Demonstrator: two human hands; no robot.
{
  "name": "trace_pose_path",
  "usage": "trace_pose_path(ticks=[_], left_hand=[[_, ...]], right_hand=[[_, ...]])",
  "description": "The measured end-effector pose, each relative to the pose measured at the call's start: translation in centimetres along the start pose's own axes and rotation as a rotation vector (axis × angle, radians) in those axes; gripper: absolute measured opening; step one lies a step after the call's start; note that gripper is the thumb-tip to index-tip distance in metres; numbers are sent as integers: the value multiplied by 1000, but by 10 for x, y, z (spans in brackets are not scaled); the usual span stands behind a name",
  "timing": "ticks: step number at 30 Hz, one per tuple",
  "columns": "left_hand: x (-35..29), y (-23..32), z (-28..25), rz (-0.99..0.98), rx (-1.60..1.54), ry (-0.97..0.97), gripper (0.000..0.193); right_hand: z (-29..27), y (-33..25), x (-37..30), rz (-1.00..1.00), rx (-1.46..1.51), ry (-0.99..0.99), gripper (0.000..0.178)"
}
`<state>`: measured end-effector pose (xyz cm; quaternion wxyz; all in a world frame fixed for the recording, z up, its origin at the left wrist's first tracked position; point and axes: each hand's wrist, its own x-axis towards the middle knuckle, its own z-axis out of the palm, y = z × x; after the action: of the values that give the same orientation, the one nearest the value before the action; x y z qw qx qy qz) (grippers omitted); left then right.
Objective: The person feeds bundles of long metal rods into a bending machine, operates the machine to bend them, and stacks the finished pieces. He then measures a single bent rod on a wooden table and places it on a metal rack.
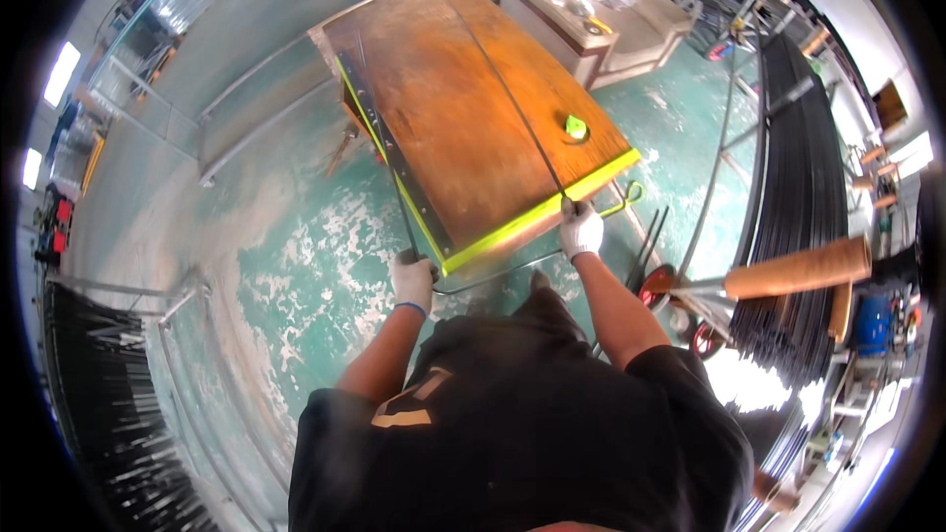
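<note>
My left hand (412,279), in a white glove, is closed round the near end of a thin dark strip (405,220) at the table's near left corner. This strip runs away from me along the left edge. My right hand (582,230), also gloved, grips the near end of a second thin dark strip (538,146), just past the front edge. That one lies lengthwise across the brown wooden tabletop (463,128). Bright yellow-green edging (537,215) lines the table's front and left sides. A small bright-green object (575,126) rests on the top, right of the second strip.
A yellow-green looped piece (635,193) sticks out by the near right corner. Long black strips (800,197) fill a rack on the right, beside a brown roll (798,268). More dark strips (99,384) stand at lower left. A padded armchair (631,34) is behind the table.
</note>
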<state>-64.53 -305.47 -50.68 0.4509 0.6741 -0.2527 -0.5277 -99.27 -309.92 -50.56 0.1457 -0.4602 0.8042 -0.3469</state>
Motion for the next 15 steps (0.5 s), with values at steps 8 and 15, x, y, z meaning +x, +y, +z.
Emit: trace_pose_path(ticks=[8, 15], left_hand=[[57, 13, 98, 170, 454, 315, 51], [45, 6, 149, 412, 913, 408, 40]], right_hand=[[57, 7, 136, -74, -121, -183, 44], [53, 39, 201, -520, -240, -330, 42]])
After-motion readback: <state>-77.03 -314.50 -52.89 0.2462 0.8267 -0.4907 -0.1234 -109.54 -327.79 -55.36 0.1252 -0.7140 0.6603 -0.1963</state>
